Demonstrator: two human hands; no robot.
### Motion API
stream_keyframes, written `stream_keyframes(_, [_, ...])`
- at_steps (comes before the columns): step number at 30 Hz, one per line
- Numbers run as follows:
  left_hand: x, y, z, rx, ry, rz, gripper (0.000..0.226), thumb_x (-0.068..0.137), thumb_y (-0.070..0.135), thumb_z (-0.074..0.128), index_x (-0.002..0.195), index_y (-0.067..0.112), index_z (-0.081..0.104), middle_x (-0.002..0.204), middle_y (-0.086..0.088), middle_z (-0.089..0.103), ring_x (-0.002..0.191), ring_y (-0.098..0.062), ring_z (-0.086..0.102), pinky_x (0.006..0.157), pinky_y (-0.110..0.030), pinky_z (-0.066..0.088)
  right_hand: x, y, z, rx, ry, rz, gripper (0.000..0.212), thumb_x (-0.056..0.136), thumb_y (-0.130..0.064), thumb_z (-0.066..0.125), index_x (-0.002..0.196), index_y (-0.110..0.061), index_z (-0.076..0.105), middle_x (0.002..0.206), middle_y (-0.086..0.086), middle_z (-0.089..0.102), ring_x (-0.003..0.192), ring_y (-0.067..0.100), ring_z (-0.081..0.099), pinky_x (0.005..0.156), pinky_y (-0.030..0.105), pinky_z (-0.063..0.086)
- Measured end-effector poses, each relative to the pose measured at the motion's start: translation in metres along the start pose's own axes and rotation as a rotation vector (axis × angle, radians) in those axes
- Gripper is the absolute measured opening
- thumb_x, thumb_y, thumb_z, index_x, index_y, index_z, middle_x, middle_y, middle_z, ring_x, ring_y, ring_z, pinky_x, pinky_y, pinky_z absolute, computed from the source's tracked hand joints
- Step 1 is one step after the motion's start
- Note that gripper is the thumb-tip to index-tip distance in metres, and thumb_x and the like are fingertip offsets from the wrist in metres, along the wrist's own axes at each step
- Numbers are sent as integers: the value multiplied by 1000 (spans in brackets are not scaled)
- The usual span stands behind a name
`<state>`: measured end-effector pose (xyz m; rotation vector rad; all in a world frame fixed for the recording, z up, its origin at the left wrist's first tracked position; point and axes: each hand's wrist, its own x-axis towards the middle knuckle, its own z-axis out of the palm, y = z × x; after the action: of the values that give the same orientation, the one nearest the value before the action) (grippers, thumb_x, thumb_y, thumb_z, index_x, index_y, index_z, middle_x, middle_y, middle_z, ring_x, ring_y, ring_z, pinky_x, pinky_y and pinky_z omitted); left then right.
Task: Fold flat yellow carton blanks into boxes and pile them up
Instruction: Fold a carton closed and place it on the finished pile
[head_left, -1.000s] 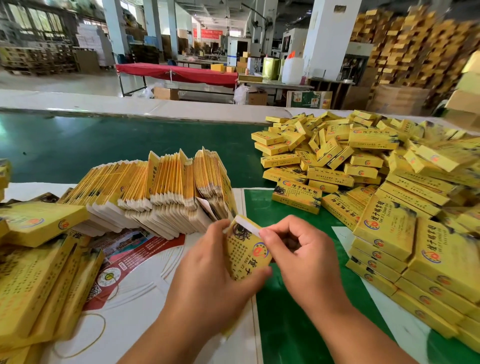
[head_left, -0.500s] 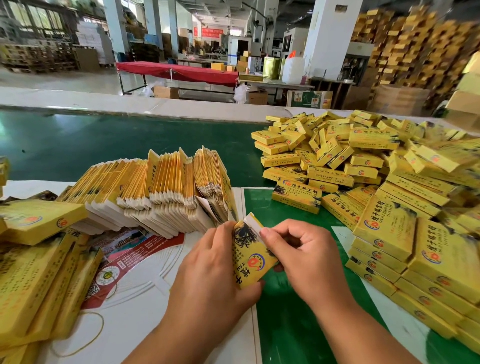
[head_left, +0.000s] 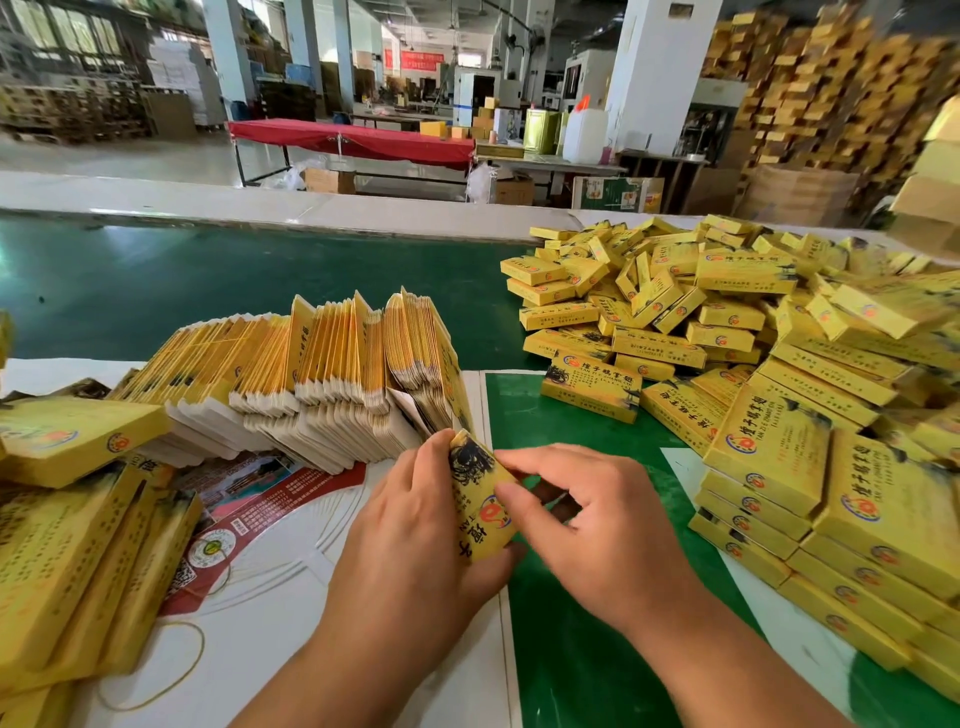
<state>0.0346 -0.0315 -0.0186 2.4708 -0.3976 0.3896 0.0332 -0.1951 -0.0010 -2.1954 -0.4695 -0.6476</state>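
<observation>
1. Nearest the camera, the left hand (head_left: 415, 525) gripped a yellow carton (head_left: 480, 501) from behind, its fingers curled round the far edge and the thumb under the lower end, so the carton stood tilted just above the surface (head_left: 597, 649).
2. The right hand (head_left: 587, 525) met the carton from the other side. Its thumb and forefinger pinched the right edge while the other fingers hung loosely curled behind; whether a flap was being tucked there could not be told.
3. The carton looked like thin printed card: light, springy along its creases, easily dented. It would best be held by the long edges, with the ends left free for the flaps.
4. To the left lay bundles of flat cartons (head_left: 67, 545), with a rubber band (head_left: 156, 670) on the white sheet beside them.
5. Just beyond the hands stood a fanned row of blanks (head_left: 311, 379), on edge and leaning together.
6. To the right, finished boxes were stacked neatly (head_left: 831, 499), and farther back more lay in a loose heap (head_left: 675, 301).
7. Much of the job looked done, though many blanks remained.
8. Beyond the surface, a red-covered table (head_left: 353, 137) stood on the factory floor.
</observation>
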Motion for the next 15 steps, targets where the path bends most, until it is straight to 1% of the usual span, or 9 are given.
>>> stream_keyframes(2, [1,2,-2,-50,-36,11,100,61,76,58,143,39,14,129,26,38,111,7,37,92,-17,35,-1,4,2,124,20,146,18,86,-31,67,101,-26,77,82,-15,74,71,3,69,58,17,53])
stream_keyframes(4, [2,3,-8,-151,-92,37,102,56,84,56,141,49,14,118,40,33,98,18,35,85,-11,34,2,11,0,164,44,249,10,88,-30,68,93,-31,76,78,-15,73,66,7,68,55,25,56])
stream_keyframes(5, [4,2,-12,-223,-128,51,98,55,86,56,138,53,18,115,44,35,100,20,39,82,-9,38,5,16,-3,179,53,300,8,90,-28,68,89,-31,76,75,-14,73,63,6,68,52,26,55])
stream_keyframes(6, [5,1,-18,-325,-162,62,92,55,86,59,135,55,26,115,44,42,105,21,44,79,-8,44,7,22,-6,209,65,364,11,92,-25,68,86,-30,76,72,-11,73,60,5,66,48,25,52])
stream_keyframes(7, [7,0,-24,-441,-198,73,88,56,84,62,133,53,35,116,38,51,108,16,50,78,-10,50,9,28,-9,256,81,451,15,92,-22,67,82,-27,76,69,-7,73,56,5,65,46,22,50])
stream_keyframes(8, [8,-3,-30,-541,-236,93,84,57,81,66,131,49,43,119,31,57,111,8,56,82,-16,52,12,32,-13,323,97,554,18,92,-19,66,79,-24,76,66,-3,72,55,7,64,46,21,47])
stream_keyframes(11, [10,-7,-44,-657,-301,210,78,60,64,78,129,37,55,124,13,62,119,-12,58,99,-35,47,17,39,-18,606,65,840,20,92,-12,64,75,-11,74,68,12,67,53,17,57,40,22,42])
stream_keyframes(13, [10,-6,-46,-627,-255,250,68,63,51,82,125,38,58,123,13,64,120,-15,57,102,-42,44,16,39,-18,785,-14,969,14,91,-8,63,80,-5,71,68,16,64,47,16,53,35,20,38])
stream_keyframes(15, [10,-5,-45,-568,-134,243,49,69,48,76,116,42,63,113,17,68,112,-11,61,94,-37,50,13,34,-14,850,-148,1007,12,91,-7,61,88,1,70,64,14,64,42,13,53,33,19,39])
